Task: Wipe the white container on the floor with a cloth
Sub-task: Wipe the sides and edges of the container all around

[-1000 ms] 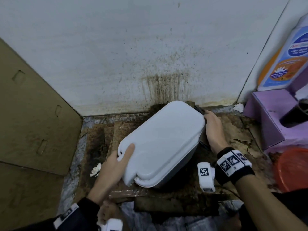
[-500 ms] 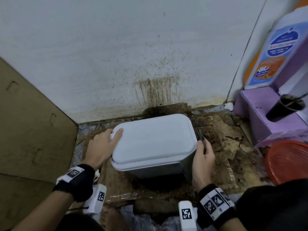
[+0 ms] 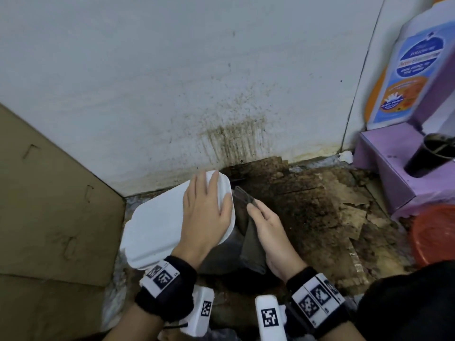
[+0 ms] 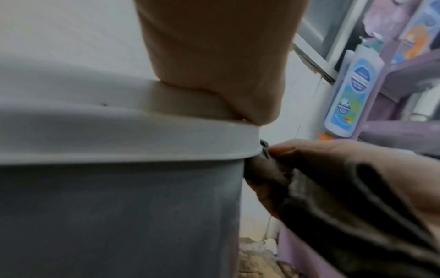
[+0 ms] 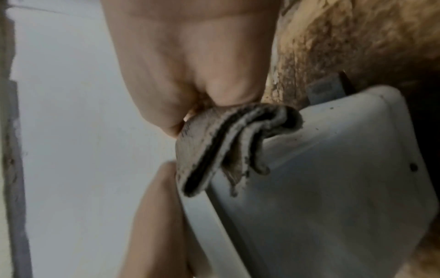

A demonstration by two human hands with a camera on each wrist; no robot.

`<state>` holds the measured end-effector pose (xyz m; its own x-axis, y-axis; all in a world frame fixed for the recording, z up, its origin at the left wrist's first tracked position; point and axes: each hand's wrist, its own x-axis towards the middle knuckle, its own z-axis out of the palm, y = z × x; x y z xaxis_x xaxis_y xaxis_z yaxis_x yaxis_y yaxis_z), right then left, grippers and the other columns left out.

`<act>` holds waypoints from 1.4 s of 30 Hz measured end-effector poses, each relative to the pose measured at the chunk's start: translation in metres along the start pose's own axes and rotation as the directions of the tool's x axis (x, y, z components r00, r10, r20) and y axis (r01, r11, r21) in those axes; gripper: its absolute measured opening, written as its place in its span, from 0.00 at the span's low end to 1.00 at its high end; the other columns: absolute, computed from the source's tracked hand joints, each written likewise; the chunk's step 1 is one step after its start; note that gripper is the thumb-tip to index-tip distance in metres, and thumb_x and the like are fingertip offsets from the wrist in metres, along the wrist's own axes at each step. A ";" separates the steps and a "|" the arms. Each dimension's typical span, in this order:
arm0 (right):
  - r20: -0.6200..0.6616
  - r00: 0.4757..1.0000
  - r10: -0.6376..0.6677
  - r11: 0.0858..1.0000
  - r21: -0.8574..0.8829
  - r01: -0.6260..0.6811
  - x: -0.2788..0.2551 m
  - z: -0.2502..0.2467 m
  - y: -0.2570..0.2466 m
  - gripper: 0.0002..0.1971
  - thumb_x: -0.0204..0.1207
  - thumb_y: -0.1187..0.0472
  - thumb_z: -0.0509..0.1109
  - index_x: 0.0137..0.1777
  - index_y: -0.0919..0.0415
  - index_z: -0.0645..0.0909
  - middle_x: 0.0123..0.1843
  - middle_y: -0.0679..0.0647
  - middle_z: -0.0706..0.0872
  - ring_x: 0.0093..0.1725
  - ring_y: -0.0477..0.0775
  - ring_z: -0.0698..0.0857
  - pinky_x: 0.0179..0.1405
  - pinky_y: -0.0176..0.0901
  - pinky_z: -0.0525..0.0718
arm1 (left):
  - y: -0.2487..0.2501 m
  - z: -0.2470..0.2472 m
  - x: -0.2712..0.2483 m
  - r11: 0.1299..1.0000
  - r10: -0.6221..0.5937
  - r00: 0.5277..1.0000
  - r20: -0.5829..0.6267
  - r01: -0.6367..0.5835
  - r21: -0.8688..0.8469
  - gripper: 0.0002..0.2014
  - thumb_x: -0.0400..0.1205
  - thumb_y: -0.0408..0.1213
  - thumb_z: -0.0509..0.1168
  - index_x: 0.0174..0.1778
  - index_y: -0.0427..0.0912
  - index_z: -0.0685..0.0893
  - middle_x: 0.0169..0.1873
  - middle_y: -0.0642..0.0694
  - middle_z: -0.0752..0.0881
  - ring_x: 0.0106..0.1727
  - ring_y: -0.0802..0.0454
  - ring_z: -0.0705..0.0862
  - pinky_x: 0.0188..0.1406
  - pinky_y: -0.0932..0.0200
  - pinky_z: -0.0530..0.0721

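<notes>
- The right palm is out of sight from above, so how it holds the cloth (image 3: 251, 239) shows only in the right wrist view: folded, dirty layers pinched between thumb and fingers (image 5: 223, 88).
- The container's base is hidden under the cloth and both wrists; I cannot tell whether it sits flat, though its lid looks tilted.
- A stained wall (image 3: 231, 141) rises behind, with brown cardboard (image 3: 56, 205) leaning on the left.
- To the right stand a purple stool (image 3: 394, 173), a dark cup (image 3: 428, 156) on it, a large lotion bottle (image 3: 408, 77) and an orange basin (image 3: 435, 232).
- The white container (image 3: 157, 225) is on the grimy floor (image 3: 320, 205) near the wall.
- The left hand (image 3: 206, 212) lies flat on its lid, fingers spread and straight.
- The right hand (image 3: 273, 232) presses the cloth against the container's grey right side, just under the lid's rim.
</notes>
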<state>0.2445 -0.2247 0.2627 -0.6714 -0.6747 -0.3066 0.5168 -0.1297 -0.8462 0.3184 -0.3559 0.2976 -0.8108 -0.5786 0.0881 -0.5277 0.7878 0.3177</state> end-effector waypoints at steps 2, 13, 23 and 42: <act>-0.042 0.997 0.060 0.987 0.150 -0.053 0.007 -0.002 0.001 0.13 0.91 0.55 0.62 0.69 0.47 0.84 0.66 0.51 0.91 0.67 0.54 0.89 0.74 0.59 0.82 | -0.015 -0.005 -0.002 0.999 0.004 1.000 0.005 -0.004 -0.036 0.35 0.89 0.58 0.44 0.93 0.49 0.58 0.93 0.45 0.56 0.94 0.46 0.51 0.91 0.49 0.50; -0.008 0.957 -0.289 0.915 -0.296 0.274 0.021 0.060 0.035 0.19 0.93 0.53 0.56 0.82 0.42 0.72 0.80 0.34 0.76 0.80 0.30 0.70 0.84 0.40 0.68 | -0.066 -0.028 -0.018 0.979 -0.042 0.999 -0.023 0.036 -0.201 0.30 0.91 0.51 0.45 0.92 0.56 0.62 0.93 0.55 0.55 0.93 0.59 0.51 0.87 0.62 0.47; 0.313 0.913 -0.260 0.633 -0.659 0.406 0.027 0.081 0.066 0.27 0.94 0.49 0.41 0.91 0.45 0.41 0.92 0.37 0.40 0.88 0.31 0.38 0.89 0.40 0.41 | -0.099 -0.032 -0.018 0.954 -0.053 0.998 -0.040 0.038 -0.296 0.28 0.92 0.51 0.45 0.90 0.61 0.63 0.93 0.57 0.55 0.93 0.62 0.51 0.91 0.51 0.53; 0.189 0.979 -0.077 0.700 -0.689 0.188 0.062 0.023 0.095 0.25 0.94 0.56 0.42 0.86 0.46 0.36 0.88 0.37 0.32 0.90 0.42 0.37 0.90 0.43 0.39 | -0.110 -0.043 -0.023 0.906 -0.165 0.986 0.011 0.156 -0.393 0.30 0.90 0.50 0.47 0.91 0.61 0.51 0.91 0.65 0.53 0.89 0.73 0.50 0.92 0.58 0.49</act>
<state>0.2644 -0.2956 0.1732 -0.5961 -0.7882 -0.1527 -0.1307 0.2829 -0.9502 0.4062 -0.4380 0.3017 -0.7153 -0.6984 0.0236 -0.5052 0.5402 0.6730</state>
